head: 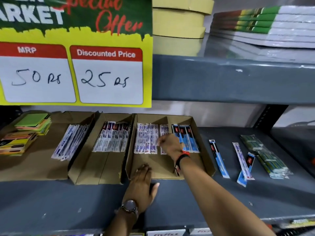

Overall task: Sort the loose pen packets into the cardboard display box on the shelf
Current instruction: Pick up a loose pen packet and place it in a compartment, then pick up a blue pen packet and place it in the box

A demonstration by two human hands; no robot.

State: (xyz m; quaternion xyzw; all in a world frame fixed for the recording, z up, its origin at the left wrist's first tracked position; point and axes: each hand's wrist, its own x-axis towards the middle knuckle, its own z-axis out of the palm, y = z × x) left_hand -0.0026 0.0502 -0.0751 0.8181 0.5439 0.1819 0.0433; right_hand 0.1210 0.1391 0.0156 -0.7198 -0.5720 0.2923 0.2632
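A cardboard display box (pixel 207 160) with compartments sits on the grey shelf. It holds a row of white pen packets (pixel 146 138) on its left and blue packets (pixel 189 135) on its right. My right hand (pixel 170 145) reaches into the box and pinches a white packet (pixel 164 129) lying between those rows. My left hand (pixel 142 183) rests flat on the box's front edge, fingers spread, holding nothing. Three loose packets lie on the shelf to the right: a blue one (pixel 219 159), a white one (pixel 242 160) and a short blue one (pixel 247 167).
Two more cardboard boxes (pixel 88 171) with pen packets stand to the left, beside stacked coloured notepads (pixel 29 132). A green bundle of packets (pixel 265 155) lies far right. A yellow price sign (pixel 75 53) hangs above. The upper shelf (pixel 230 79) carries notebooks.
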